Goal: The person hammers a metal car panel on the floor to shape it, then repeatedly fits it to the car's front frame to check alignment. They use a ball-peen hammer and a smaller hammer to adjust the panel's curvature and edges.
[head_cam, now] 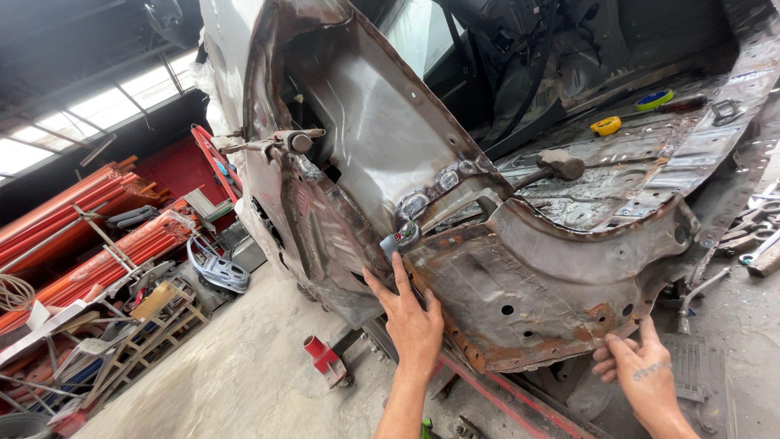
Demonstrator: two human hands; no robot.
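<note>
We've got both hands on a rusty sheet-metal panel (528, 284), a curved piece that sits against the stripped car body (366, 106) low down, where the wheel arch meets the floor pan. The left hand (413, 321) lies flat on the panel's left edge with the fingers (401, 272) spread and straight, pressing rather than gripping, fingertips just under a small clamp (400, 237) that bites the seam there. The right hand (642, 374) is down at the panel's lower right corner, fingers curled under the rusty edge and thumb on the front face, so it's pinching the lip of the panel.

The panel has a few round holes in it and orange rust along its bottom flange. Just above it on the bare floor pan (634, 162) lies a hammer (552, 167), and further back a yellow tape measure (606, 125) and a green and blue roll of tape (654, 100). Locking pliers (272, 144) are clamped on the pillar higher up to the left.

Below the body there's a red jack stand (325, 358) on the concrete floor (244, 366), and off to the left a stack of orange-red steel beams (97, 219) with scrap parts piled about.
</note>
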